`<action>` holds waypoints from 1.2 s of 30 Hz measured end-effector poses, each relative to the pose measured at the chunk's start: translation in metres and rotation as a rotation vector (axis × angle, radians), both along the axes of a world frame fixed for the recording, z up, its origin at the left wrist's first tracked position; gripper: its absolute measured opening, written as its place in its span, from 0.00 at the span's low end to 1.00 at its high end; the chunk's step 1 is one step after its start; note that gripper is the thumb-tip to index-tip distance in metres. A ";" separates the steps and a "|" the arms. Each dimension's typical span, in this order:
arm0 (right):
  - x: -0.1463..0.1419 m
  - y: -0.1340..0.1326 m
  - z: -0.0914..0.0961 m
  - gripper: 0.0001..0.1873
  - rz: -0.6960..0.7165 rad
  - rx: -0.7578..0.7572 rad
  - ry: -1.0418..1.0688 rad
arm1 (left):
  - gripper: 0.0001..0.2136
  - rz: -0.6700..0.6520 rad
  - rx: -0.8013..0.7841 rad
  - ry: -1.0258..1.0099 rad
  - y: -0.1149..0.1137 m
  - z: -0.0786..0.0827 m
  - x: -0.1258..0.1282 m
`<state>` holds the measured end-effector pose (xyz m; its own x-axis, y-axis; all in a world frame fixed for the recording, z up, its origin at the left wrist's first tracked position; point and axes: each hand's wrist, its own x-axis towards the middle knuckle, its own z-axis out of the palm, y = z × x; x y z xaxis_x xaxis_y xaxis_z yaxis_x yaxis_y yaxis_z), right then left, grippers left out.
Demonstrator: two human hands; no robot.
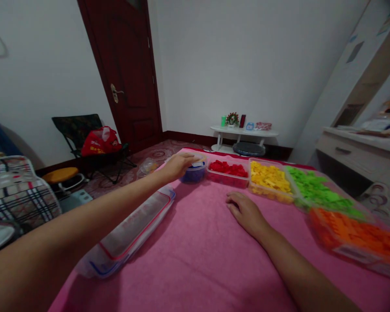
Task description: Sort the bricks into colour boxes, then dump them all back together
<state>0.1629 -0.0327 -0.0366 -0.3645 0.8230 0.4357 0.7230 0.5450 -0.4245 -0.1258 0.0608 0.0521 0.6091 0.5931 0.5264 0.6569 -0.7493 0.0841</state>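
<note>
My left hand (181, 165) reaches to the far left of the table, its fingers stretched over the rim of a round tub (194, 174) of dark blue pieces. Its fingertips are partly hidden, and no piece shows in them. On the pink cloth (195, 242) rests my right hand (245, 211), loosely bent, thumb and forefinger apart with nothing between them. Nearest to it are a clear box of red building blocks (228, 169) and one of yellow building blocks (269, 177).
Green blocks (321, 190) and orange blocks (360, 232) fill boxes along the right side. A long clear plastic container (133, 234) with red and blue edging lies at the left edge. Beyond stand a folding chair (81, 125) with a red bag (101, 141) and a low white table (247, 131).
</note>
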 end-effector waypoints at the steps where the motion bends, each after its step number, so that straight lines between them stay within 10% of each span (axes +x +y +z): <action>1: 0.000 0.000 0.000 0.06 0.000 -0.001 0.001 | 0.21 0.009 0.020 0.044 -0.001 -0.003 0.000; 7: 0.000 -0.003 0.001 0.06 -0.005 0.007 0.021 | 0.18 0.104 0.079 0.144 -0.008 -0.028 0.004; 27: 0.000 -0.002 0.000 0.07 -0.005 0.016 0.015 | 0.23 -0.007 0.077 0.234 -0.011 0.003 -0.004; 36: 0.001 -0.001 -0.001 0.07 0.012 0.019 0.027 | 0.26 0.022 0.094 0.270 0.013 -0.011 -0.002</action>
